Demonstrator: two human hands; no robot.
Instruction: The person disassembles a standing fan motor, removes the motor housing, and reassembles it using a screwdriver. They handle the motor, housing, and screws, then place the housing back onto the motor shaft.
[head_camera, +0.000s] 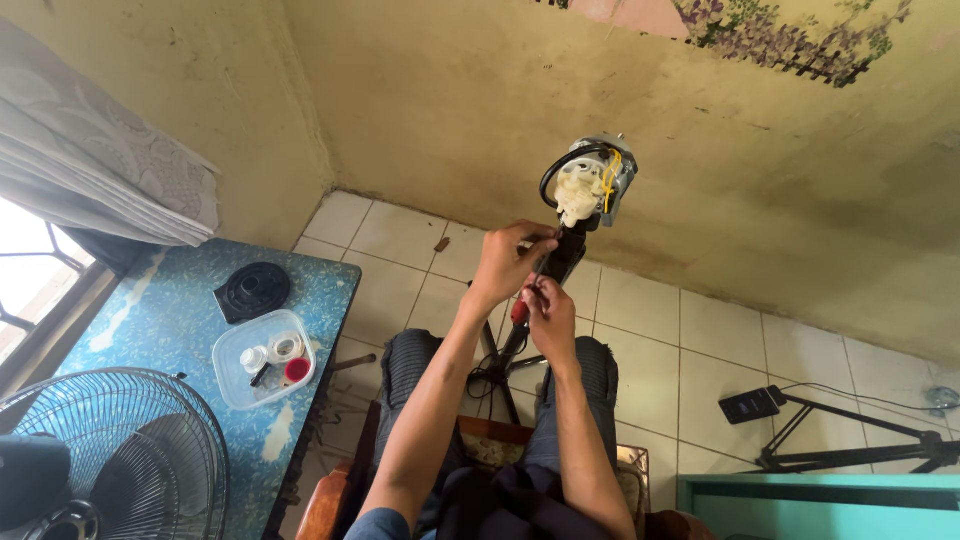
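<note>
Pale floor tiles (640, 320) meet a stained yellow wall. At centre, the left hand (508, 262) grips the black neck under a bare fan motor (590, 185), which sits at twelve o'clock. Just below, the right hand (550, 315) is closed around a red-handled screwdriver (521, 308). At nine o'clock, a blue table (170, 310) carries a clear square container (263, 360) and a black round cap (253, 291).

blue table (170, 310) | black round part (254, 291) | clear tub (264, 358) | fan guard (120, 455)
</note>
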